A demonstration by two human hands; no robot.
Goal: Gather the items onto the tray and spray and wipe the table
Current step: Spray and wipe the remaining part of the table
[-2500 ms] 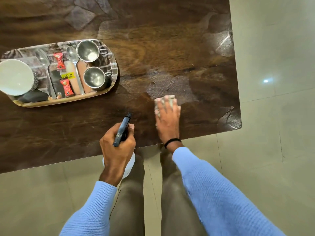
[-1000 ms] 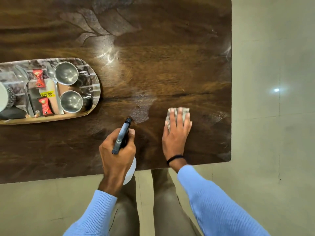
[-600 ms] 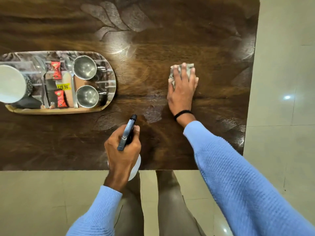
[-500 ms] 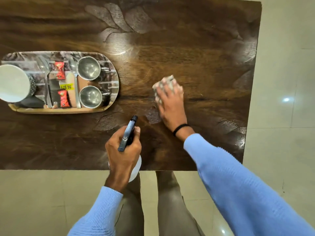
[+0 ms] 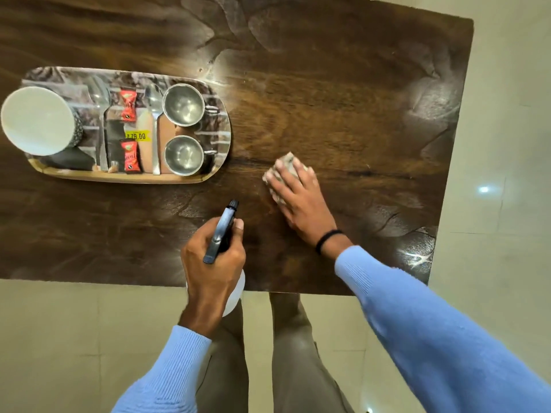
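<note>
My right hand (image 5: 301, 201) lies flat on a folded grey cloth (image 5: 283, 165), pressing it to the dark wooden table (image 5: 343, 114) just right of the tray. My left hand (image 5: 213, 259) grips a spray bottle (image 5: 222, 234) with a dark trigger head; its white body shows below my fist near the table's front edge. The oval tray (image 5: 222, 144) at the left holds a white bowl (image 5: 37, 120), two steel cups (image 5: 183, 104) (image 5: 185, 155), two spoons (image 5: 155, 114) and two red sachets (image 5: 128, 105).
Damp, smeared patches shine on the tabletop at the far middle and near the right edge (image 5: 432, 102). The table's right edge and front edge border a pale tiled floor (image 5: 507, 144). My legs stand against the front edge.
My right hand swept the cloth from the near right part of the table outward, then back left toward the tray. The left hand kept the spray bottle still.
</note>
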